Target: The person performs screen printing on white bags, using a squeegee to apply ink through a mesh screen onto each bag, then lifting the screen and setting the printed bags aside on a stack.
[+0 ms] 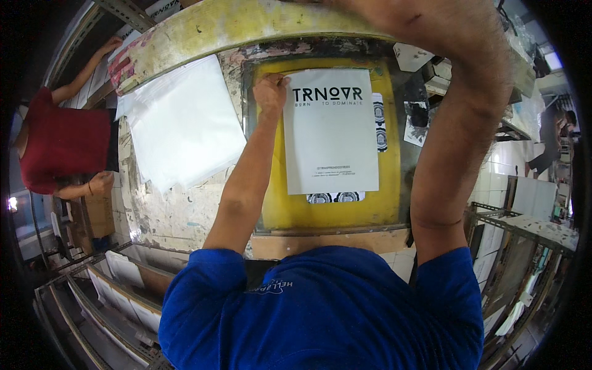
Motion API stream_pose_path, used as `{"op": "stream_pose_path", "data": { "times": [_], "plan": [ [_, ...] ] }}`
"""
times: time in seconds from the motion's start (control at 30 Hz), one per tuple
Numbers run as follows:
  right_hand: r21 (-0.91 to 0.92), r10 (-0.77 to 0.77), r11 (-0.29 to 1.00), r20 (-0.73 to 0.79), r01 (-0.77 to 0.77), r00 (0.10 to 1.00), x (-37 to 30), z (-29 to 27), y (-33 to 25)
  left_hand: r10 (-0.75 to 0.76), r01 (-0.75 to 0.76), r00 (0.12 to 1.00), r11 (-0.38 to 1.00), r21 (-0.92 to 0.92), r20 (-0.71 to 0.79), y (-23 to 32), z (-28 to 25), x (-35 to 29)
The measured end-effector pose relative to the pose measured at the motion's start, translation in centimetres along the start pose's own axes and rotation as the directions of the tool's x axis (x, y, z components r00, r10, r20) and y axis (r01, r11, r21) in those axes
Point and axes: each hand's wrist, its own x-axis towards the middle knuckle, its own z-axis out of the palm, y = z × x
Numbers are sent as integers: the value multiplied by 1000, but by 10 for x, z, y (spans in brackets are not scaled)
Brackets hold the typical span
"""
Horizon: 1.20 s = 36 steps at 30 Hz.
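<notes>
Print workshop, cluttered. Paint-stained bench [166, 216], worn and blotchy, with a yellow printing bed [327, 213] set in a dark frame near its right end. A raised yellow screen frame [234, 24] arcs across the far edge. Metal racks [524, 228] on the right, tiled floor below; drying racks [111, 290] with white sheets at the lower left.

White printed bag [331, 132], flat, rectangular, lies in the middle of the yellow bed; long axis runs from the near edge to the far edge, dark lettering band at the far end, small fine-print lines near the near end. Round black-and-white label prints [378, 123] peek out along its right edge and under its near edge. Stack of blank translucent white bags [182, 123] on the bench's left part, slightly fanned.

Left hand [270, 92] at the bag's far-left corner, fingers [279, 80] pinched on that corner. Right arm reaches up to the screen frame; right hand is out of the picture, grip cannot be told.

Another person in a red shirt [65, 142] stands at the bench's left end.
</notes>
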Motion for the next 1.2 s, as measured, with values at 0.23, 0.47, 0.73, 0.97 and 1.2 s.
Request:
{"op": "stream_pose_path", "data": {
  "times": [0.23,0.47,0.73,0.97,1.2],
  "plan": [
    [29,-399,909,-231,416,888,-3,18,40,-93,46,991,915,-400,-98,1,-46,-9],
    [-258,-465,882,-332,395,821,2,25,42,-286,147,907,903,-404,-309,-65,-148,-45],
    [-208,-288,948,-245,240,926,-2,33,13,-458,212,684,870,-446,-568,-217,-265,-109],
    [88,-362,919,-195,383,912,5,26,37,-566,647,275,707,-286,-777,-291,-358,-152],
    [35,-357,928,-205,371,911,6,30,34,214,-116,814,971,209,-540,-131,-216,-122]
  ]
}}
